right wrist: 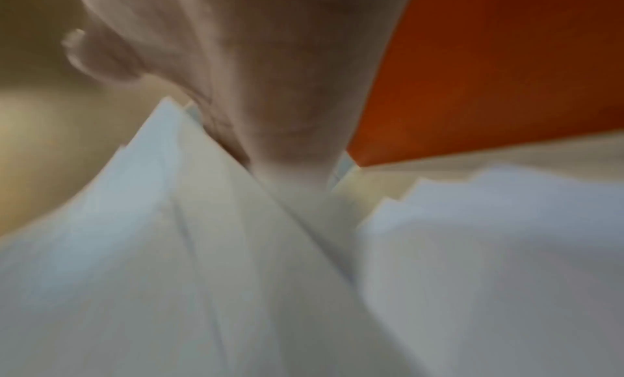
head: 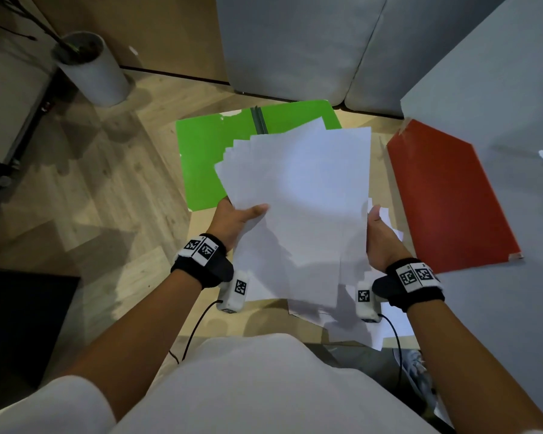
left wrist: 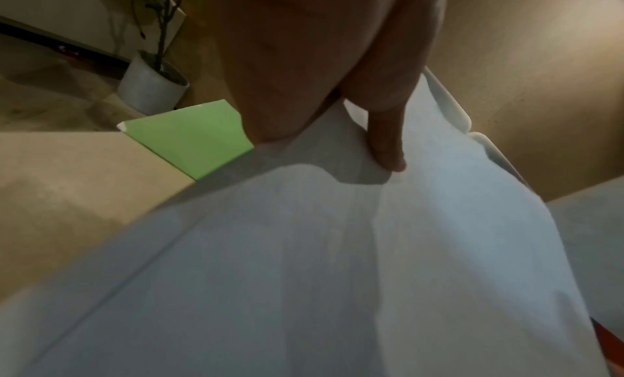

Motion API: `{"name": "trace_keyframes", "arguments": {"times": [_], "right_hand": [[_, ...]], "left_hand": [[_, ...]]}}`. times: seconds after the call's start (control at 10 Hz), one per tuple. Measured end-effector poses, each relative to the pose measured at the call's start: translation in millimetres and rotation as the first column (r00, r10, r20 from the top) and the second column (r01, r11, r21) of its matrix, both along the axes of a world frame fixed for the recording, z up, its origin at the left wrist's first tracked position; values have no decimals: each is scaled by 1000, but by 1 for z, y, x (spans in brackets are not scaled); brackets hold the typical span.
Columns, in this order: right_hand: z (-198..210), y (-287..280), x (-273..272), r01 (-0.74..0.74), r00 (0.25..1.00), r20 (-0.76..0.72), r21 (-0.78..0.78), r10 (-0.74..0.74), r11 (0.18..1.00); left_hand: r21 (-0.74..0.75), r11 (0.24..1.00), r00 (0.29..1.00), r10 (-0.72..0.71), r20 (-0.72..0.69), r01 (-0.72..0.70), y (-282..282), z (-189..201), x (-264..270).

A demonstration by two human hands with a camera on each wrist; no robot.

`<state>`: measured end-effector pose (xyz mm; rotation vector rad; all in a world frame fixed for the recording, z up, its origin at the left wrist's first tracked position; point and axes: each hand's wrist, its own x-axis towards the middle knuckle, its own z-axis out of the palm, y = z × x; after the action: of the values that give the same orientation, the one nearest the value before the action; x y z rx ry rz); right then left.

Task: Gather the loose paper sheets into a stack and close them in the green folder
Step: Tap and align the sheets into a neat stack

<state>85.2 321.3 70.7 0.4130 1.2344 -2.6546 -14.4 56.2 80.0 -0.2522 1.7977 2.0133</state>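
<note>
Left hand [head: 232,219] grips the paper stack [head: 301,195] at its 8 o'clock edge, right hand [head: 378,239] grips at 4 o'clock; green folder [head: 201,158] lies beyond at 11 o'clock.

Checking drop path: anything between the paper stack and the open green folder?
Nothing visible. Left hand and right hand grip the paper stack above the green folder; its exposed part is bare, the rest hidden under the stack.

White paper stack [head: 298,195], sheets fanned (edges uneven), held above green folder [head: 201,158].
</note>
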Motion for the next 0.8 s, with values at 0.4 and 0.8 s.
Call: {"name": "trace_keyframes", "arguments": {"times": [0.4,0.8], "right_hand": [[12,-18,-26,232,972,-125,636,-198,736],[18,-26,-48,183,983,-119,706,-140,684]], "left_hand": [[-47,993,957,91,-274,-108,7,13,5],[-70,995,957,49,-287,-72,1,2,-5]]}}
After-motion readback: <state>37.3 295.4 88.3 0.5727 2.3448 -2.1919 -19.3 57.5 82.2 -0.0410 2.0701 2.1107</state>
